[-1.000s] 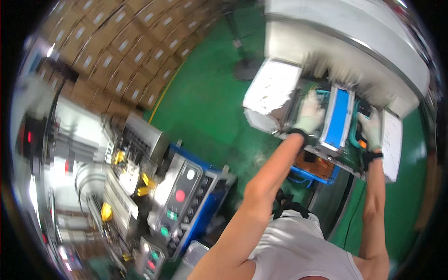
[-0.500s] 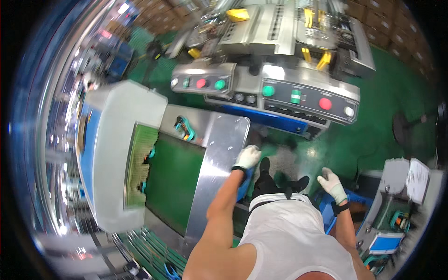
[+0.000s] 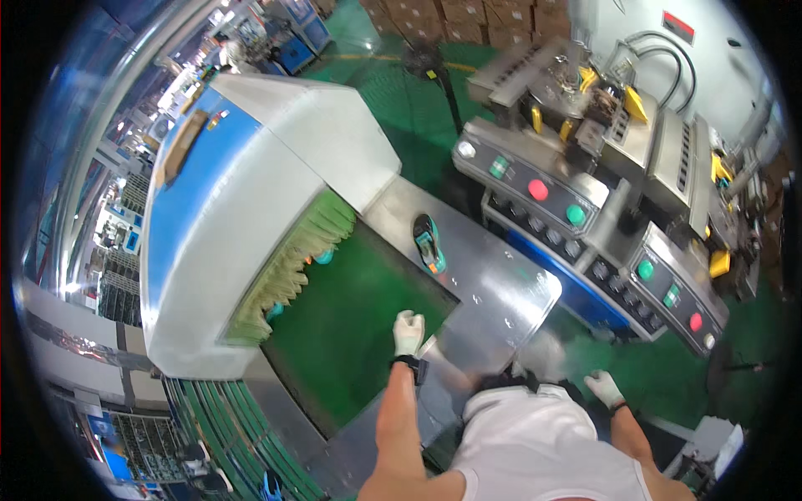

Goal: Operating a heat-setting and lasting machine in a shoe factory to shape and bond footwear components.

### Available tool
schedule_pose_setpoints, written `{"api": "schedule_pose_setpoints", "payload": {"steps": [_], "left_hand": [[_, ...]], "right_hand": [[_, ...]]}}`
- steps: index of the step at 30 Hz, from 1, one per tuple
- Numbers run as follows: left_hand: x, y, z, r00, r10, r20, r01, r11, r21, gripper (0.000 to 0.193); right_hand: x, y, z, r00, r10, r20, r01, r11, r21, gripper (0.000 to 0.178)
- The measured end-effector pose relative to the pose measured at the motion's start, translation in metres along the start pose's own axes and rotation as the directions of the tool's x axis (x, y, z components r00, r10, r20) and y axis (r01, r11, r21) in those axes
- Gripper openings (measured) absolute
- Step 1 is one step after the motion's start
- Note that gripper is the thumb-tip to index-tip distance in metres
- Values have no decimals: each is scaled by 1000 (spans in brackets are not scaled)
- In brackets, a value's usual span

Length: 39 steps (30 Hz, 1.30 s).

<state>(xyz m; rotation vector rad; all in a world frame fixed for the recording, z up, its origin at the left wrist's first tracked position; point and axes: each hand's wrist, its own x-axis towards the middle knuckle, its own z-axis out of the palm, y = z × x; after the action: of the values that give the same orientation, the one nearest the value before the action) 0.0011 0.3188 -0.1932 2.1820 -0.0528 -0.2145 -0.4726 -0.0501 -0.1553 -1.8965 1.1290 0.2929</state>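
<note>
My left hand (image 3: 408, 332), in a white glove with a dark wristband, hovers over the green conveyor belt (image 3: 334, 342). Its fingers are curled in, with nothing visible in them. Off to the right, away from the machines, my right hand (image 3: 603, 388) is also gloved in white. Its fingers look loosely apart and hold nothing that I can see. A dark and teal shoe (image 3: 428, 244) with an orange patch lies on the metal table (image 3: 501, 305) beyond my left hand. Teal parts of other items (image 3: 323, 256) show at the yellow-green strip curtain (image 3: 292, 271), mostly hidden.
A large white and blue machine housing (image 3: 242, 200) stands at the left. Control panels (image 3: 530, 184) with coloured buttons front a metal machine at the upper right. A fan (image 3: 422, 58) and stacked cartons (image 3: 484, 21) are behind. Green rails (image 3: 221, 417) run at the lower left.
My view has turned left, bringing the conveyor and shoe closer to the middle. My left hand has gone from beside the metal table's edge to above the belt.
</note>
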Motion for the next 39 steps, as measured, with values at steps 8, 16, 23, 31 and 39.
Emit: {"api": "schedule_pose_setpoints", "payload": {"steps": [8, 16, 23, 31, 39], "left_hand": [[167, 114, 67, 998, -9, -59, 12, 999, 41, 96], [196, 112, 81, 998, 7, -57, 1, 991, 132, 69], [134, 102, 28, 992, 52, 116, -61, 995, 73, 55], [-113, 48, -10, 996, -42, 77, 33, 993, 117, 58], [-175, 34, 14, 997, -21, 80, 1, 967, 254, 65]], "right_hand": [[-10, -15, 3, 914, 405, -29, -387, 889, 244, 53], [-33, -40, 10, 890, 455, 43, -448, 852, 272, 57], [8, -39, -1, 958, 279, 64, -286, 935, 207, 53], [57, 6, -4, 990, 139, -20, -130, 964, 231, 51], [67, 78, 3, 960, 199, 199, -240, 947, 212, 27]]}}
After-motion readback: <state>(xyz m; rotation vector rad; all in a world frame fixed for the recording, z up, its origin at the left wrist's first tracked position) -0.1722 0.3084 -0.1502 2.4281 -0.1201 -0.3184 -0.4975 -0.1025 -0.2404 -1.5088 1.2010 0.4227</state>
